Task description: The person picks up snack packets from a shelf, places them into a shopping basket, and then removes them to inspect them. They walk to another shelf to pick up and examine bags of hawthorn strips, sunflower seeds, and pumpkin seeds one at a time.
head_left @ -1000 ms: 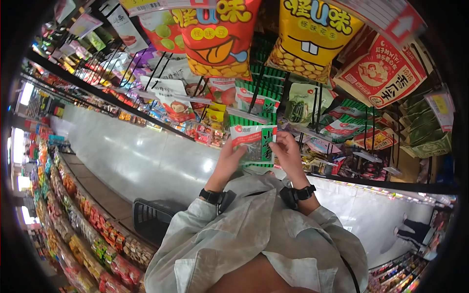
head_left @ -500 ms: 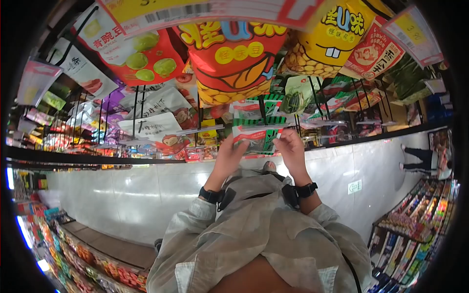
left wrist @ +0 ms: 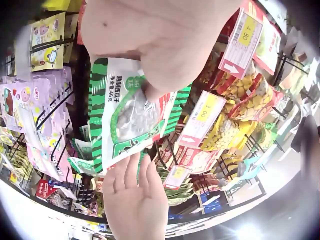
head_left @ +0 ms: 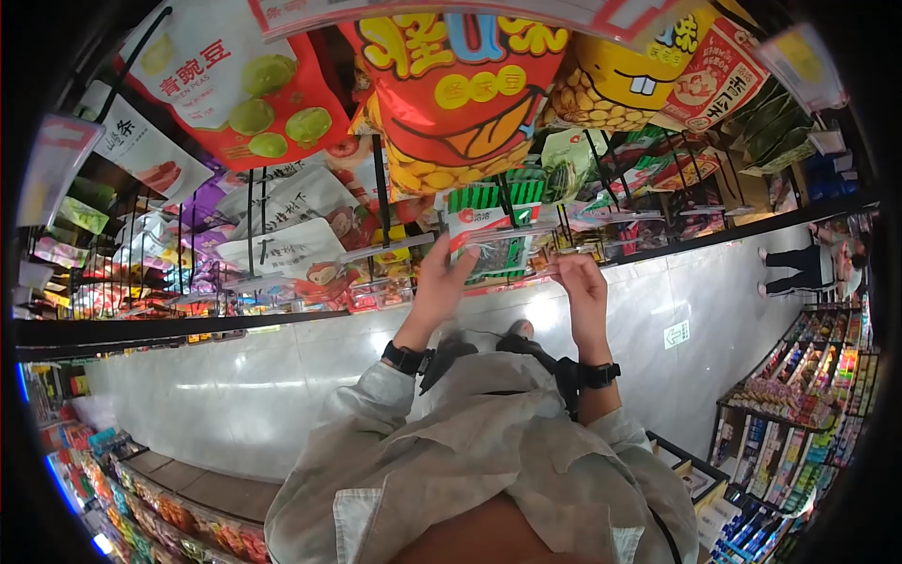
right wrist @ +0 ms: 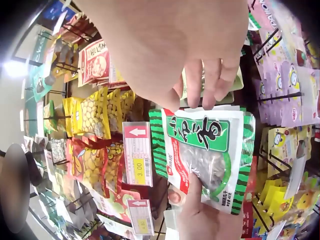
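Observation:
A green-striped white packet (head_left: 490,221) is held at its left side by my left hand (head_left: 438,293). The left wrist view shows that hand's thumb lying across the packet (left wrist: 132,117). At the opposite edge is my right hand (head_left: 584,293), its fingers loosely bent; in the head view a small gap separates it from the packet. In the right wrist view, the fingertips of the right hand (right wrist: 170,55) hang by the edge of the packet (right wrist: 210,160), beside its green label. Whether they touch it is unclear.
Large red (head_left: 451,113) and yellow (head_left: 620,80) snack bags hang above the hands, beside a green-pea bag (head_left: 254,103). Black hooks and price tags (head_left: 799,66) surround them. Another person (head_left: 799,268) stands at the far right, near lower shelves (head_left: 799,404).
My right hand has parted from the packet's right edge and shifted right. The left hand keeps hold of the packet. The head view has turned, bringing the green-pea bag fully into sight.

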